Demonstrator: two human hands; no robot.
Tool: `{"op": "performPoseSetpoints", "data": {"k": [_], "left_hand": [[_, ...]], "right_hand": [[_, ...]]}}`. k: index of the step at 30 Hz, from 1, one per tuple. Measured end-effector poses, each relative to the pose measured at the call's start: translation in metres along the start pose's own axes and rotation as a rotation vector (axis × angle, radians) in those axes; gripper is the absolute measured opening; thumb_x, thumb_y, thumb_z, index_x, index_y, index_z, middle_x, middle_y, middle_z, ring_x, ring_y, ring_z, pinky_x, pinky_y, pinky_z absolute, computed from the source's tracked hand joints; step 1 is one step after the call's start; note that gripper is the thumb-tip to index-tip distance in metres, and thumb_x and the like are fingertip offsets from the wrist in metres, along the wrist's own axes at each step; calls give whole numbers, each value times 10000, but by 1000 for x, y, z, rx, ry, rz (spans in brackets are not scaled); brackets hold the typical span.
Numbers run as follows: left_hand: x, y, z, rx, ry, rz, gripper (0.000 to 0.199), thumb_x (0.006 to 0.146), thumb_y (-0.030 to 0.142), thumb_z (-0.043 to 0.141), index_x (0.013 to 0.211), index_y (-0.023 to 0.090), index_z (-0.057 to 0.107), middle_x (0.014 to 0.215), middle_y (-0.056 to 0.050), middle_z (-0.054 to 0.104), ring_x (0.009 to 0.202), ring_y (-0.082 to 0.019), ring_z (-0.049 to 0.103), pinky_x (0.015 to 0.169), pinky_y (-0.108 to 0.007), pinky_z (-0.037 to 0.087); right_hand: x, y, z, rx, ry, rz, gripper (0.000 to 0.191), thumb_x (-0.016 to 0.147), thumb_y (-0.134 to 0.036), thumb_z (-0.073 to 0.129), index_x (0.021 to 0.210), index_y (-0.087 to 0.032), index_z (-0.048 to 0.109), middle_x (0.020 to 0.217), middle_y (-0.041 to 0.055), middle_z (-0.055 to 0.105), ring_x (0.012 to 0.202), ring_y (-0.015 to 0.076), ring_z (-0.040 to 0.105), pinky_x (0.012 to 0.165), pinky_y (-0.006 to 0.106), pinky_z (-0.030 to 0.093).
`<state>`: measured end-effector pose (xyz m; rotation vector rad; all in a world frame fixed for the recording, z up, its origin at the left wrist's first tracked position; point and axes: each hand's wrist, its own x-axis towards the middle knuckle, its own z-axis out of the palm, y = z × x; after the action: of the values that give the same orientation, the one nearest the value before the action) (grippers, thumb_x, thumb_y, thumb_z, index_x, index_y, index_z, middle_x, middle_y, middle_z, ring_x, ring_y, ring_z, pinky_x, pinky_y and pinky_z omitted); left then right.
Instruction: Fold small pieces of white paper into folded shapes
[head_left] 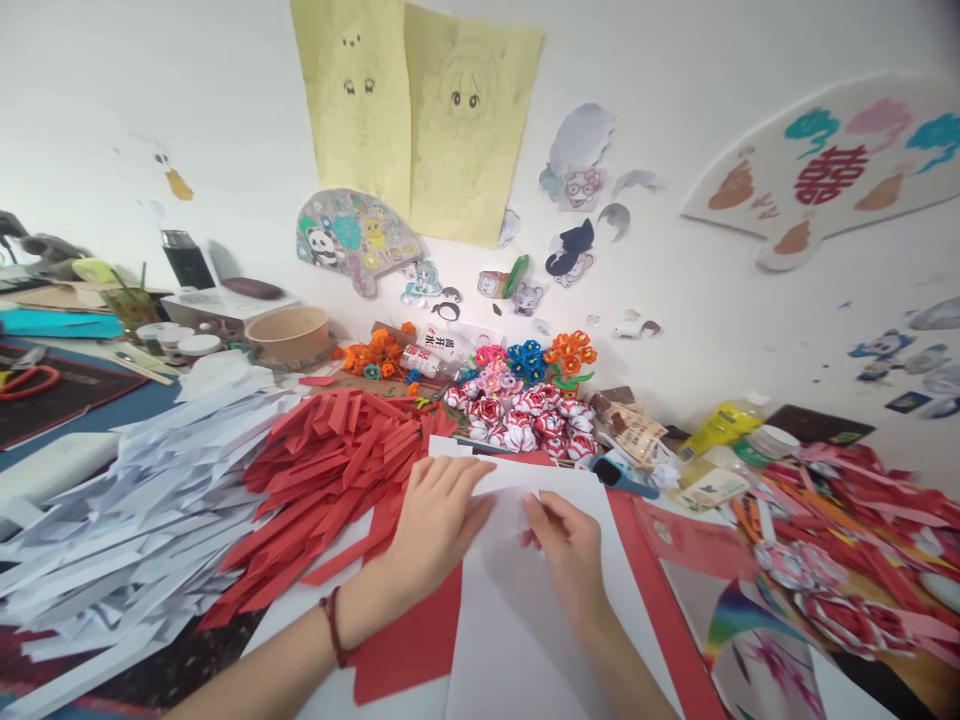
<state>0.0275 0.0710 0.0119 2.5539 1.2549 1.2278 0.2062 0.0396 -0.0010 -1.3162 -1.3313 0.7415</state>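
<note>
A sheet of white paper (pixel 517 640) lies in front of me over red paper (pixel 409 645). My right hand (pixel 566 550) has thumb and fingers pinched on a thin, pale piece of the white paper above the sheet. My left hand (pixel 439 515) is at the sheet's left side, fingers stretched to the right and thumb apart below them. A dark red cord bracelet circles the left wrist. Left of that hand lies a heap of folded red paper strips (pixel 337 470). Where the pinched piece meets the sheet is blurred.
White paper strips (pixel 142 520) are piled at the left. Red-and-white paper flowers (pixel 525 415) stand behind the sheet, beside a blue watch (pixel 622 475). Bottles (pixel 724 425) and coloured ribbon-like strips (pixel 847 510) crowd the right. Orange-handled scissors (pixel 30 380) lie far left.
</note>
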Motion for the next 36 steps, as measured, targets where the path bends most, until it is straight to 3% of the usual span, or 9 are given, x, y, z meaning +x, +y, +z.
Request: {"op": "performPoseSetpoints", "data": {"k": [6,22,30,33,36], "left_hand": [[-5,12,1,38,-46,104,282,951,232,473,1229,231,523,1113,-22,675,987,-187,558,890,-374,272],[-8,5,4,205,-22,248,332,947,191,479,1271,251,519,1001,-28,674,888,-173,561,873,-384,281],[-9,4,1,326,-91,379,411,943,126,451,1349,185,450,1021,-58,666,883,-173,560,904,-398,280],[-6,6,-1,198,-47,289,322,948,173,464,1258,224,537,975,-36,684,860,-161,569,879,-382,292],[1,7,-4,-79,-32,69,175,936,245,508,1039,246,649,942,-10,698,873,-154,582,848,-350,314]], "right_hand": [[-2,1,2,-26,-76,-64,354,885,-437,563,656,-167,567,543,-28,496,518,128,548,543,234,374],[-4,-5,2,1,-98,-69,356,889,-420,555,648,-160,588,540,-21,495,510,125,519,519,234,371],[-3,-3,3,-25,-91,-89,368,893,-415,545,625,-162,562,548,-20,474,512,126,505,520,238,377],[-3,-1,2,-37,-106,-88,365,891,-420,543,641,-158,581,552,-15,483,514,127,495,524,241,386],[-3,-2,1,-27,-150,-86,348,887,-424,542,683,-150,613,575,-10,493,532,128,487,525,237,386]]}}
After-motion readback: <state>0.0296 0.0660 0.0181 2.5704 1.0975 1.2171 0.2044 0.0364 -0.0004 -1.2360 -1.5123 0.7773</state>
